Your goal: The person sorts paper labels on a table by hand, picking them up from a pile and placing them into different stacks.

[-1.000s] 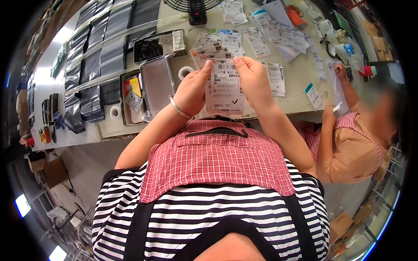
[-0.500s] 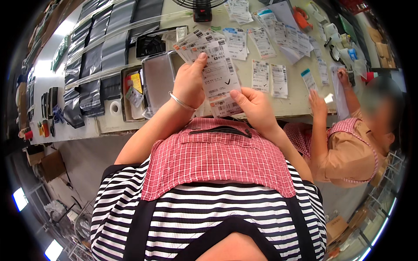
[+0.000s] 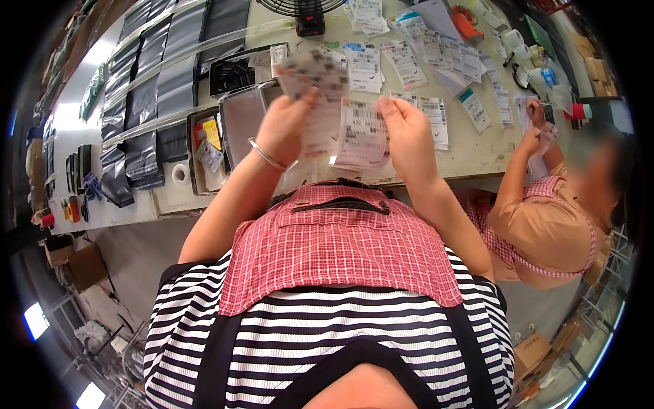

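Observation:
My left hand point(image 3: 285, 128) is closed round a fanned bunch of shipping labels point(image 3: 325, 76), its thumb on top; the bunch is smeared by motion. Between thumb and fingers, my right hand point(image 3: 411, 136) pinches the edge of a white shipping label point(image 3: 364, 129) with printed bars. This label lies close against the lower part of the bunch, and whether it is fully apart I cannot tell. Beyond my hands, more labels point(image 3: 363, 67) lie on the table, several with handwritten tick marks. One label point(image 3: 434, 121) rests just behind my right hand.
At the right a co-worker point(image 3: 545, 218) bends over the table, hands on paper. Grey plastic mailing bags point(image 3: 146, 102) cover the left side. Near my left arm stand an open box point(image 3: 199, 157) of small items and a tape roll point(image 3: 181, 173). A fan point(image 3: 310, 24) stands at the back.
My right hand has moved up and slightly right, now holding a single label out from the bunch. My left hand has shifted slightly left. The co-worker has put down a blue-topped label.

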Tool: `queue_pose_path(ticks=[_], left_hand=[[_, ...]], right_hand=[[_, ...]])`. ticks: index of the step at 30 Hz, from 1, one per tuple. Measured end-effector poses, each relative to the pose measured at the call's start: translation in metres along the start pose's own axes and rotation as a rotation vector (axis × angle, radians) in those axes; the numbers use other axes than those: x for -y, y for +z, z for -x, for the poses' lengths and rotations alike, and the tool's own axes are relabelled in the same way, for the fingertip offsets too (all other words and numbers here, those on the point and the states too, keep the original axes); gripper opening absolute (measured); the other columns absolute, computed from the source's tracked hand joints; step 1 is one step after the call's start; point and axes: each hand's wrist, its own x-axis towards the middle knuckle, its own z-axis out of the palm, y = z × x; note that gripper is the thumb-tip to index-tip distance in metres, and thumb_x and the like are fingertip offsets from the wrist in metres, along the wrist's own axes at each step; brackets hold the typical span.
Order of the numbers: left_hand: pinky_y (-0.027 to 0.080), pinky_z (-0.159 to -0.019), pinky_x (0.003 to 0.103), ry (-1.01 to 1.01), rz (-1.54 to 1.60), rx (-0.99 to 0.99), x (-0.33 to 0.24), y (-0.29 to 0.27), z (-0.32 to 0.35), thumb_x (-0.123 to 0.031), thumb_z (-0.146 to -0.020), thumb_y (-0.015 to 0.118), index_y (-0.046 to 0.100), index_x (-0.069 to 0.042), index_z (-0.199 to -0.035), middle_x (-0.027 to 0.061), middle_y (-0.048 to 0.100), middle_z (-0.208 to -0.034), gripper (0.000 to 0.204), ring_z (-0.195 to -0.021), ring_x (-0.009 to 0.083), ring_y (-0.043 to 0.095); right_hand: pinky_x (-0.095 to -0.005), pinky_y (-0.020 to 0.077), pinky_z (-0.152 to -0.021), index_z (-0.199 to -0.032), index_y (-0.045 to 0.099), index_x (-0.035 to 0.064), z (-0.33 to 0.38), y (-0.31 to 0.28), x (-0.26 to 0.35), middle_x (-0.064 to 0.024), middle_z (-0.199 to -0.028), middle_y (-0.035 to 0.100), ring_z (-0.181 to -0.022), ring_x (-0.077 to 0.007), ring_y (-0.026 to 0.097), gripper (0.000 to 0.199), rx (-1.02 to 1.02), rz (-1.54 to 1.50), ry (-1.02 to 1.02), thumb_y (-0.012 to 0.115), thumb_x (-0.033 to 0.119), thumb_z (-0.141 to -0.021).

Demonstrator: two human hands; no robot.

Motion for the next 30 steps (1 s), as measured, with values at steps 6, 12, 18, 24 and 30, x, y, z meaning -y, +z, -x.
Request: queue_pose_path(ticks=[6,12,18,24,30], left_hand=[[0.053,-0.076,0.029,-0.098,0.018,0.136,0.007,0.024,0.015,-0.039,-0.102,0.054,0.065,0.005,-0.111,0.0096,0.070,-0.099,0.046,-0.086,0.0149,0.065],[0.054,-0.077,0.031,-0.069,0.178,0.017,0.005,0.039,0.021,-0.028,-0.100,0.058,0.064,0.005,-0.110,0.0090,0.070,-0.100,0.035,-0.087,0.0172,0.065],[0.057,-0.077,0.036,-0.001,0.469,0.004,0.006,0.027,0.007,-0.028,-0.100,0.058,0.062,0.004,-0.113,0.0113,0.068,-0.104,0.035,-0.091,0.0207,0.067],[0.058,-0.086,0.043,-0.017,0.452,-0.004,0.001,0.029,0.007,-0.024,-0.104,0.047,0.057,0.006,-0.122,0.0180,0.067,-0.111,0.036,-0.098,0.0296,0.069],[0.054,-0.095,0.049,-0.052,0.620,-0.107,0.011,0.024,-0.001,-0.025,-0.104,0.048,0.056,0.002,-0.123,0.0164,0.065,-0.118,0.034,-0.109,0.0303,0.065]], right_hand=[[-0.0217,0.0412,-0.060,-0.095,0.068,-0.0060,-0.027,0.003,-0.006,0.0023,-0.073,0.062,-0.066,-0.0038,0.049,0.036,0.019,0.258,-0.058,0.057,0.028,-0.102],[-0.0229,0.0409,-0.060,-0.097,0.069,-0.0041,-0.024,0.000,0.004,0.0027,-0.074,0.062,-0.067,-0.0039,0.049,0.037,0.134,0.318,0.005,0.058,0.031,-0.101],[-0.0260,0.0462,-0.060,-0.096,0.069,-0.0059,0.027,-0.011,0.009,-0.0002,-0.078,0.065,-0.071,-0.0059,0.054,0.041,0.336,0.135,0.171,0.057,0.033,-0.102],[-0.0256,0.0564,-0.075,-0.109,0.065,-0.0087,0.034,-0.009,0.002,-0.0084,-0.094,0.069,-0.083,-0.0102,0.064,0.037,0.418,-0.112,0.209,0.057,0.027,-0.102],[-0.0229,0.0501,-0.068,-0.105,0.068,-0.0062,0.036,-0.002,-0.008,-0.0044,-0.084,0.069,-0.075,-0.0070,0.059,0.037,0.343,-0.043,0.120,0.055,0.028,-0.103]])
